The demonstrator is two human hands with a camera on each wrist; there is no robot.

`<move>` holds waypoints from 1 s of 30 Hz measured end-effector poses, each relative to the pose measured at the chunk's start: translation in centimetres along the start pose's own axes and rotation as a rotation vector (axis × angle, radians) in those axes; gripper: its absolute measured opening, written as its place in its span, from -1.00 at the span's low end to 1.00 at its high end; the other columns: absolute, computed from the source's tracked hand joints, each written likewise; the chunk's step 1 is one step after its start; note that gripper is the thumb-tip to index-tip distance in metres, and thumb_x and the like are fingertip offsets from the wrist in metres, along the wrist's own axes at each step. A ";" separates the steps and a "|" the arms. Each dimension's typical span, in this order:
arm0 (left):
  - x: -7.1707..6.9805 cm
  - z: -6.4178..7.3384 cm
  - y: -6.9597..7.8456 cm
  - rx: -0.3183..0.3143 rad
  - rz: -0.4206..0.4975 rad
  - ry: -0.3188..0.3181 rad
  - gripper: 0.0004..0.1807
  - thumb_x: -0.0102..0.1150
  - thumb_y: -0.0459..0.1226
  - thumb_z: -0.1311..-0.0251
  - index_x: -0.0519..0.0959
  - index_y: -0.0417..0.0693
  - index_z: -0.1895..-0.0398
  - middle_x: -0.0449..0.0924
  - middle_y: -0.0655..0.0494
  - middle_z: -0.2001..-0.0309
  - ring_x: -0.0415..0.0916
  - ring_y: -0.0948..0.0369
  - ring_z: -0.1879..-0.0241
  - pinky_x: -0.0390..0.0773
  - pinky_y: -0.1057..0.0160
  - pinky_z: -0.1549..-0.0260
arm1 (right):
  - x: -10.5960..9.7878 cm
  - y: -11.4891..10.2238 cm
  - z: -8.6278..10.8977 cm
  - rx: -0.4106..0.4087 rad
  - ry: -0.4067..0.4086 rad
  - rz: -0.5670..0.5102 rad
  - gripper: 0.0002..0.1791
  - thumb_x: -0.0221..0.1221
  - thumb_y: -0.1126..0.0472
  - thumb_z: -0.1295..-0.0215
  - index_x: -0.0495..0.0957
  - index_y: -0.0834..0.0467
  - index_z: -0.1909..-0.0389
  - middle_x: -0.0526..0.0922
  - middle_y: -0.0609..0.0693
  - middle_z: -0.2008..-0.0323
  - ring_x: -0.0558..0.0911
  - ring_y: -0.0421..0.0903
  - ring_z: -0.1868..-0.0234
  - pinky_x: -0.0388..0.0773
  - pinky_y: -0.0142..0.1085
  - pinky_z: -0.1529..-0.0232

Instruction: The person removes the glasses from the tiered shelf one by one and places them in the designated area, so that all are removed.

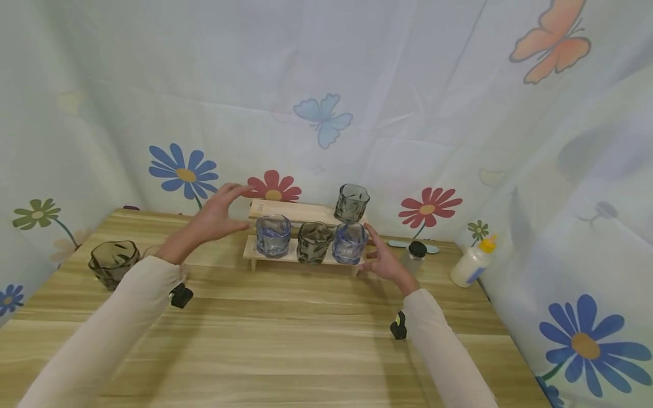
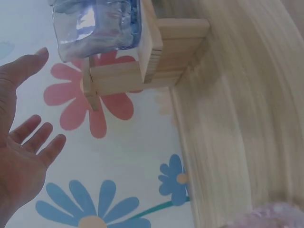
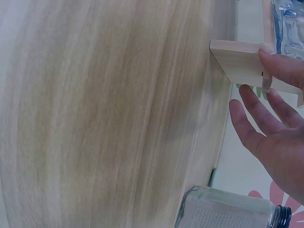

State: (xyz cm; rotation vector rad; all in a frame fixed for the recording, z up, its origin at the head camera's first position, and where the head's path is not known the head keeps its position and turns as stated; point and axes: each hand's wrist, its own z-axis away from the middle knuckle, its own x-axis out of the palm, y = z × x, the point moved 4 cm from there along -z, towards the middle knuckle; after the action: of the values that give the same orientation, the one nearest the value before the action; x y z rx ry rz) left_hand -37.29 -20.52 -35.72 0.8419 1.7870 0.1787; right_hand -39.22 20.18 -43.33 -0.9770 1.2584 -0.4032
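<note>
Loosely splayed, left hand (image 1: 215, 216) raised and right hand (image 1: 385, 261) lower, fingers unclenched, near opposite ends of the wooden stand (image 1: 300, 212).

A right hand (image 3: 278, 142), fingers spread, holds its thumb tip at the end of a wooden stand (image 3: 242, 66) bearing a bluish glass (image 3: 290, 29), with a black-lidded jar (image 3: 223, 208) on the wood-grain table (image 3: 104, 114) and pink-flowered white cloth (image 3: 240, 168) behind.

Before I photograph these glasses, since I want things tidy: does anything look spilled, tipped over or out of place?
No spill or breakage shows. Perhaps out of place: a dark glass at the left of the table, apart from the four glasses on the wooden stand.
</note>
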 end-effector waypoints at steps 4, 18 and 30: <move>0.6 -1.5 0.8 0.000 0.020 -0.002 -0.07 0.52 -0.25 -0.02 0.25 -0.06 -0.48 0.17 -0.30 -0.41 0.24 -0.30 -0.35 0.34 -0.37 -0.23 | -0.1 0.0 0.0 -0.011 -0.002 -0.001 0.20 0.33 0.49 -0.15 -0.22 -0.12 -0.62 0.07 0.30 -0.53 0.49 0.46 -0.22 0.65 0.05 0.00; 2.6 -5.8 4.0 0.037 0.064 -0.057 -0.04 0.52 -0.20 -0.01 0.24 -0.03 -0.50 0.11 -0.22 -0.49 0.15 -0.24 -0.44 0.33 -0.34 -0.26 | 0.0 0.1 -0.1 -0.021 -0.009 -0.016 0.20 0.33 0.51 -0.15 -0.22 -0.09 -0.62 -0.01 0.23 -0.57 0.48 0.46 -0.23 0.62 0.08 -0.04; 4.1 -8.3 6.1 0.035 0.068 -0.109 0.03 0.53 -0.12 -0.02 0.16 0.02 -0.55 0.07 -0.18 -0.52 0.12 -0.18 -0.47 0.33 -0.27 -0.28 | -0.1 0.2 -0.1 -0.031 -0.014 -0.008 0.20 0.33 0.49 -0.15 -0.22 -0.10 -0.62 -0.08 0.21 -0.59 0.47 0.48 -0.24 0.60 0.13 -0.07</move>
State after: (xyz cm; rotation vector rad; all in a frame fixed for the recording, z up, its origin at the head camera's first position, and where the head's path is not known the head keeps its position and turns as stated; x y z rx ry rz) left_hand -42.46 -11.21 -32.56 0.9212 1.6644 0.1440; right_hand -39.38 20.30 -43.42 -1.0102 1.2517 -0.3834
